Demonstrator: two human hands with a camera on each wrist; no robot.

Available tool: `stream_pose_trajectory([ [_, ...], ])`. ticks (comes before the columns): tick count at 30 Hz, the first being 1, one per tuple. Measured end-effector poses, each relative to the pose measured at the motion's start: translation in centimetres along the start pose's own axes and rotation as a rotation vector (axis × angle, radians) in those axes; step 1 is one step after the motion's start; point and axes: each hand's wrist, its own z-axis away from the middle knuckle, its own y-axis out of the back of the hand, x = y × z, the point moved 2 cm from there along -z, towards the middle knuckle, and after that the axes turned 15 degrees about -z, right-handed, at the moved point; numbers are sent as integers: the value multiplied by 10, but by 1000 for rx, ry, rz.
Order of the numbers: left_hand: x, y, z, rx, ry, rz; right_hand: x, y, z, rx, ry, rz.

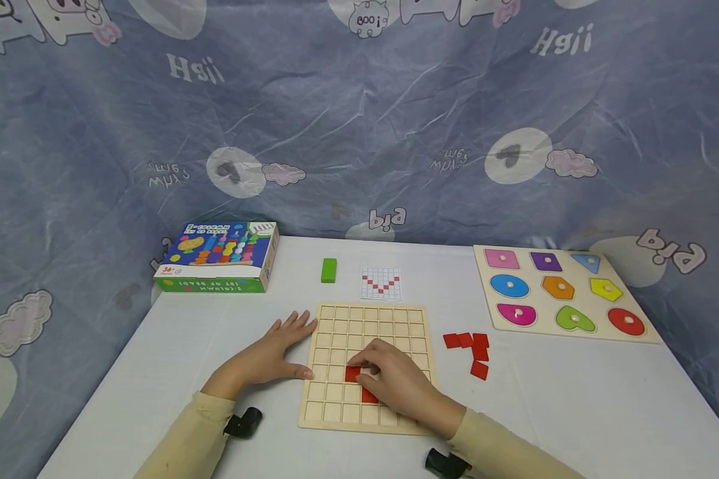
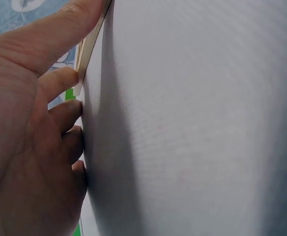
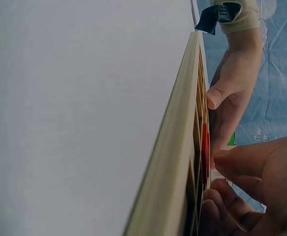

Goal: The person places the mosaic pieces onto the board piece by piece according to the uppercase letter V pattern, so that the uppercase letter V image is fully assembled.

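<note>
Your right hand (image 1: 399, 380) pinches a red tile (image 1: 352, 374) on its left, your spread left hand (image 1: 271, 354) lying farther off.

1. I see the left arm (image 1: 182, 439), in a long cream fabric sleeve, slanting forward and inward.
2. On my head view, the bare left hand (image 1: 275, 354) has its fingers (image 1: 285, 329) spread and loosely extended, its thumb (image 1: 296, 371) well apart from them.
3. The right arm (image 1: 506, 447), sleeved in the same cream, angles inward from the other side.
4. I see the back of the bare right hand (image 1: 398, 379); its thumb and forefinger bend toward each other, tips near, and the remaining fingers curl in.
</note>
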Motion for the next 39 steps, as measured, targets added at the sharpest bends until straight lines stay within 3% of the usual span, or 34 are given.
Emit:
stream_pose_trajectory([
  [27, -1, -2, -1, 3, 4, 5, 5, 31, 21, 99, -39, -46],
  [39, 0, 0, 0, 12, -9, 13, 17, 54, 37, 146, -114, -10],
])
